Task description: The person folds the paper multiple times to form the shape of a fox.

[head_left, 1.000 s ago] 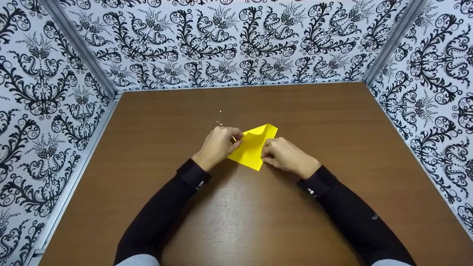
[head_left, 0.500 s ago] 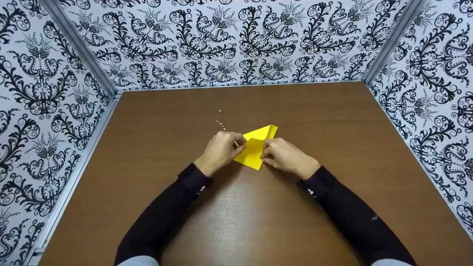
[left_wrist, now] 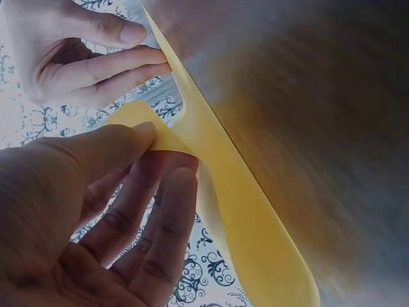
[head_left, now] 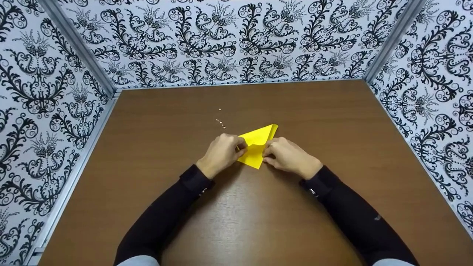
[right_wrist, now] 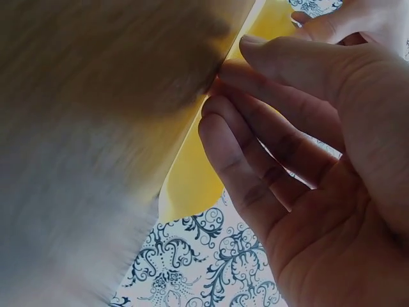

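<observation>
A yellow sheet of paper (head_left: 255, 155) lies on the brown table, with its left part lifted and curled over toward the right. My left hand (head_left: 221, 151) pinches that lifted edge; in the left wrist view the thumb (left_wrist: 144, 134) lies on top of the paper, with the fingers below. At the sheet's right edge my right hand (head_left: 288, 155) holds it down by the fingertips. The right wrist view shows those fingertips (right_wrist: 214, 109) right at the paper's edge, close over the table. A narrow folded strip (head_left: 273, 131) shows along the upper right side.
Small bright specks (head_left: 221, 122) show on the table (head_left: 236, 221) beyond my left hand. White walls with a black scroll pattern (head_left: 236, 40) stand at the back and both sides, joined by grey metal posts (head_left: 75, 44).
My left hand has moved slightly right and nearer, carrying the paper's lifted edge over, so the curled flap covers more of the sheet. The right hand stays almost in place.
</observation>
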The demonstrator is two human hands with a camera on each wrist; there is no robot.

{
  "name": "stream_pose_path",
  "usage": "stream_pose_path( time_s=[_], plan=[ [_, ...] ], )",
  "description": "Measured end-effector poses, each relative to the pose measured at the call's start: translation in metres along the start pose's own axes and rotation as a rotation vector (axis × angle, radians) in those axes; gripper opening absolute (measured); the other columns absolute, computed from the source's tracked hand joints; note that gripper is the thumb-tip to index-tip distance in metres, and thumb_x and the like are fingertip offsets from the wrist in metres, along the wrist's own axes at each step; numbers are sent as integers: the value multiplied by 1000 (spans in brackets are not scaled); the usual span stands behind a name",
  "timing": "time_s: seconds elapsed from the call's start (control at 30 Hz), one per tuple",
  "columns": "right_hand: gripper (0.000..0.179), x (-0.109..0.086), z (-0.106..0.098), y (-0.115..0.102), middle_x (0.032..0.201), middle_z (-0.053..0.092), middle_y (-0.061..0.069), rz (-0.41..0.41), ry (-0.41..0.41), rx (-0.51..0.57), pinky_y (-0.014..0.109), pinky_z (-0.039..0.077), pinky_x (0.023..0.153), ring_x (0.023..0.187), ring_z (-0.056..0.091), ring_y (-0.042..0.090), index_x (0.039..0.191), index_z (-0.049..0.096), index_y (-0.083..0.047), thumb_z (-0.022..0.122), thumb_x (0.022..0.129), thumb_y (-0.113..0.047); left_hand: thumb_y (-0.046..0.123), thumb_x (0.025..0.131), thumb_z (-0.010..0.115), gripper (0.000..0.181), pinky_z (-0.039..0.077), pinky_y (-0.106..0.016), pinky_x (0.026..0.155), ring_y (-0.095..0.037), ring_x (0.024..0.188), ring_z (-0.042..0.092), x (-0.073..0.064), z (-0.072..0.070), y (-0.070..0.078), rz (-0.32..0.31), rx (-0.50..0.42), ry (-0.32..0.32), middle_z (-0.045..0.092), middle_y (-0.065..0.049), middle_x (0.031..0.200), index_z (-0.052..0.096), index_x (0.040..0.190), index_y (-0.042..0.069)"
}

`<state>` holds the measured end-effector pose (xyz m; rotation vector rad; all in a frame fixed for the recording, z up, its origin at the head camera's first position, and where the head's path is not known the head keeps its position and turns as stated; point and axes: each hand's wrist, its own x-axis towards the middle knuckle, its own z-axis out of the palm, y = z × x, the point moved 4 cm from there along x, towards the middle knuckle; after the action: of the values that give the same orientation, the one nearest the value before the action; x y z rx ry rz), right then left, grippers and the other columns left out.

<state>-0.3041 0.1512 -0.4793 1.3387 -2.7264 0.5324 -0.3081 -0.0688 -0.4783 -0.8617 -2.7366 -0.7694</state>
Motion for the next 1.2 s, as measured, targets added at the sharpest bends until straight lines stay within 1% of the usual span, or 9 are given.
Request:
stream_pose_path(
  time_s=[0.13,0.27,0.37,0.57,0.7,0.8,1.0,1.1,1.2],
  plan=[
    [8,0,-1,1,104,86,10,25,-24,5,44,70,87,92,76,24,109,92,-5,90,104,-12,12,103,89,2,73,-47,79,-26,88,84,1,3,3,6,61,-36,89,-7,101,90,102,13],
    [5,-1,-3,3,97,84,7,24,-26,14,41,67,84,88,71,22,104,90,-7,90,103,-11,8,103,86,7,72,-46,76,-26,86,82,-1,5,4,27,109,-59,88,-7,100,91,102,13],
    [2,-1,-4,3,94,83,4,16,-28,29,41,66,83,86,69,21,101,90,-8,90,103,-9,5,102,84,10,70,-44,73,-24,84,80,-2,5,6,45,129,-73,87,-8,100,91,102,12],
    [5,-1,-8,4,99,88,4,25,-50,47,40,68,85,88,74,19,107,92,-8,92,102,-9,6,101,87,9,68,-44,72,-24,81,75,0,9,8,52,143,-92,87,-6,97,92,99,14],
    [5,-1,-10,5,95,85,3,41,-62,59,34,62,78,80,66,15,106,91,-8,91,103,-13,9,102,88,8,69,-45,74,-25,83,75,1,11,9,45,156,-112,86,-6,98,92,99,14],
    [6,-1,-11,9,94,84,3,70,-38,68,32,57,76,76,62,14,107,90,-8,90,104,-14,11,103,88,7,68,-46,74,-25,84,76,0,12,11,41,165,-125,87,-6,100,92,100,15],
    [11,1,-13,13,107,89,10,98,48,76,43,70,88,92,80,24,114,91,-5,89,104,-10,18,104,91,4,71,-48,74,-26,84,79,0,12,13,59,206,-120,88,-5,101,92,101,17],
    [11,3,-8,14,110,88,12,76,47,78,47,71,93,99,82,28,115,91,-4,87,106,-9,21,105,91,6,72,-48,74,-27,83,81,1,12,14,85,227,-122,88,-4,100,92,100,17],
    [9,2,-2,15,110,87,11,60,33,78,46,71,92,100,82,27,113,91,-4,85,107,-7,19,105,90,6,72,-49,75,-27,84,82,0,13,13,110,234,-123,88,-3,100,92,99,18]
  ],
)
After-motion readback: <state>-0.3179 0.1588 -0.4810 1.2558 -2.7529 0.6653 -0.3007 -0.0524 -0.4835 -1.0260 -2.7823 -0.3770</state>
